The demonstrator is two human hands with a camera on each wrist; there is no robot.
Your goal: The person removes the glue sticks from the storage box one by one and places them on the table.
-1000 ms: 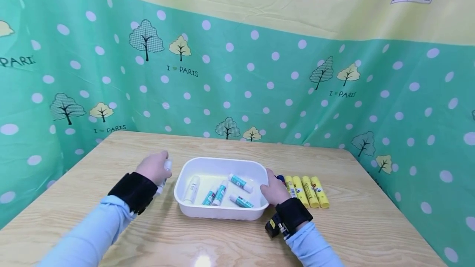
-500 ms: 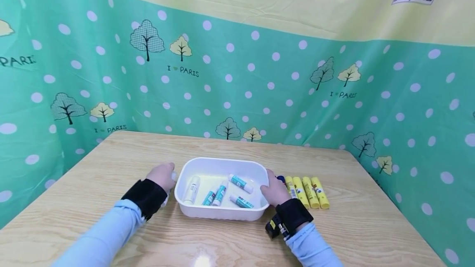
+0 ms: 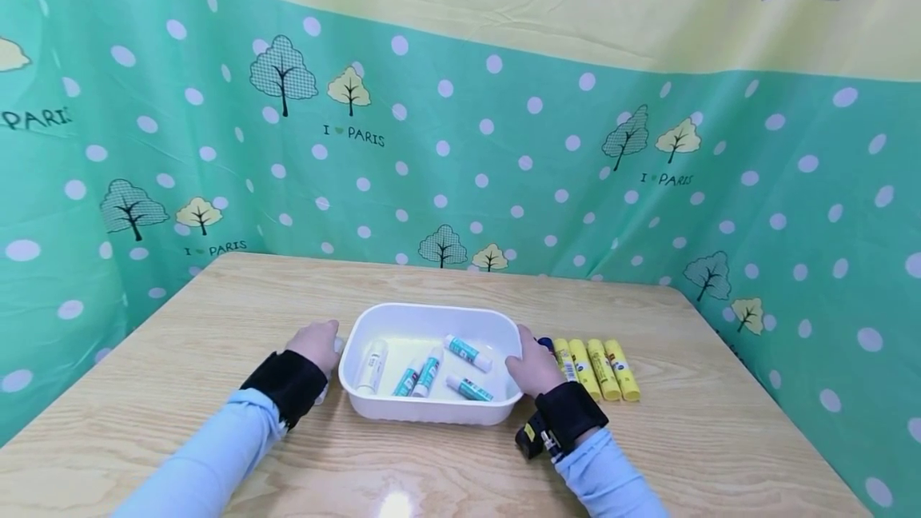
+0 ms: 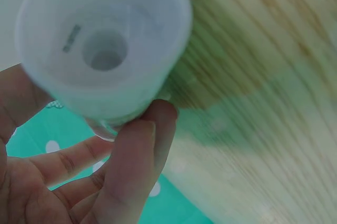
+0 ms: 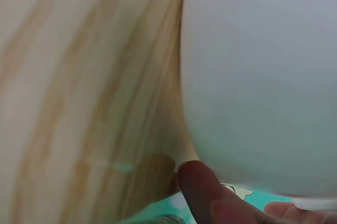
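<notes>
1. A white tub (image 3: 432, 410) sits on a wooden table (image 3: 719, 454), centred near the person.
2. The left hand (image 3: 314, 344) is just beside the tub's left edge, fingers curled around a white glue stick (image 4: 105, 50).
3. The right hand (image 3: 531, 366) presses against the tub's right wall, fingertips (image 5: 202, 187) touching it; whether the fingers curl over the rim cannot be told.
4. Five white and teal glue sticks (image 3: 468, 352) lie loose inside the tub.
5. Four yellow glue sticks (image 3: 603, 358) lie in a row just right of the right hand, crowding that side.
6. Bare table stretches left, far and near; a green dotted curtain (image 3: 504, 166) closes the far and side edges.
</notes>
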